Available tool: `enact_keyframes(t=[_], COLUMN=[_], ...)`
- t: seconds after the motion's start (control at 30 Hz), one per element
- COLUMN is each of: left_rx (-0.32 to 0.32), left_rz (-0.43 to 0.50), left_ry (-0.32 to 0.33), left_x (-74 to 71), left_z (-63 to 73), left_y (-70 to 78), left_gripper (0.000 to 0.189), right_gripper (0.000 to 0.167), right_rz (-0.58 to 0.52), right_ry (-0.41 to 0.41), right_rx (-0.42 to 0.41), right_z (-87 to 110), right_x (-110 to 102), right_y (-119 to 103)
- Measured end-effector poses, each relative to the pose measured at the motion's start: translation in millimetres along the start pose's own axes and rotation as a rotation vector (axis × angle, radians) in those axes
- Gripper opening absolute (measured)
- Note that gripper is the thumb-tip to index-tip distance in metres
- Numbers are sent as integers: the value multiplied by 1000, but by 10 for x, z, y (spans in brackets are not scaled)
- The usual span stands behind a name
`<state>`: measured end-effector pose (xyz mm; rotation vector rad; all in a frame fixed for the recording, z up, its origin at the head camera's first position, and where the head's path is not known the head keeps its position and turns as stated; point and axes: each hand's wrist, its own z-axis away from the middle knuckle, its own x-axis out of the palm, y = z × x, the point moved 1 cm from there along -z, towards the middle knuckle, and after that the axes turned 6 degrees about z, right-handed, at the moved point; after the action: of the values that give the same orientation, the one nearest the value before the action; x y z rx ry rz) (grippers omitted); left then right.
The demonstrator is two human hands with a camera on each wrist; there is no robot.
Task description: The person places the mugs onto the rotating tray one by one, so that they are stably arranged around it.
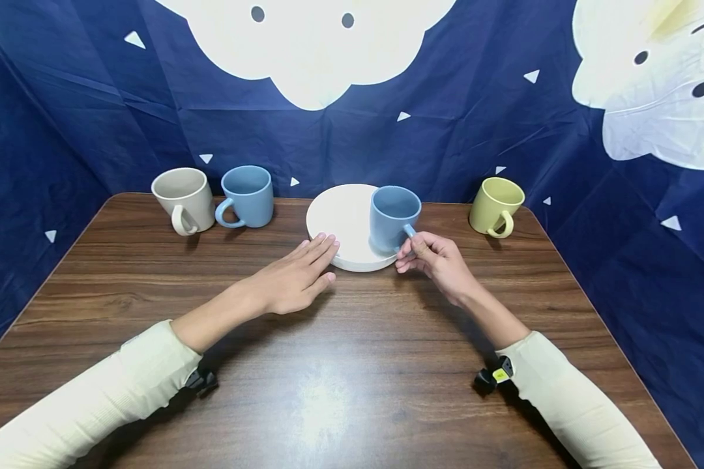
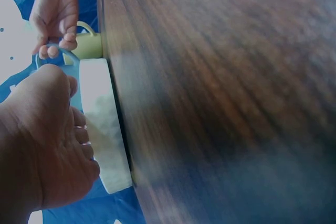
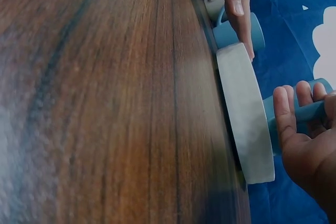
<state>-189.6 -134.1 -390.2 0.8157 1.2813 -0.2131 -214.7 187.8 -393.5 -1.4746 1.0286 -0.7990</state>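
A blue mug (image 1: pixel 390 225) stands upright toward the right side of a round white turntable-like disc (image 1: pixel 340 218) with a thick rim. My right hand (image 1: pixel 442 264) pinches the mug's handle between thumb and fingers; the right wrist view shows the fingers around the handle (image 3: pixel 311 112). At the disc's front left edge, my left hand (image 1: pixel 293 277) lies with straight fingers, its fingertips on or just over the rim. Whether they press on it I cannot tell. In the left wrist view the disc's pale side (image 2: pixel 102 124) shows beyond the palm.
Left of the disc stand a grey-white mug (image 1: pixel 184 198) and a second blue mug (image 1: pixel 249 195). A yellow-green mug (image 1: pixel 497 205) stands at the back right. All are on a brown wooden table (image 1: pixel 352 352), with a dark blue cloth (image 1: pixel 352 143) hanging behind its far edge.
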Motion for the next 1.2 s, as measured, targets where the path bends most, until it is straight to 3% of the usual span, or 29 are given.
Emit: enact_keyframes(t=[1.2], left_rx=[0], left_rz=[5], left_ry=[5], left_x=[-14], left_z=[20], left_y=[-15], left_gripper=[70], right_gripper=[32], right_rz=[39], right_ry=[-76], right_rx=[89], right_z=[-115], right_x=[40], right_y=[-32])
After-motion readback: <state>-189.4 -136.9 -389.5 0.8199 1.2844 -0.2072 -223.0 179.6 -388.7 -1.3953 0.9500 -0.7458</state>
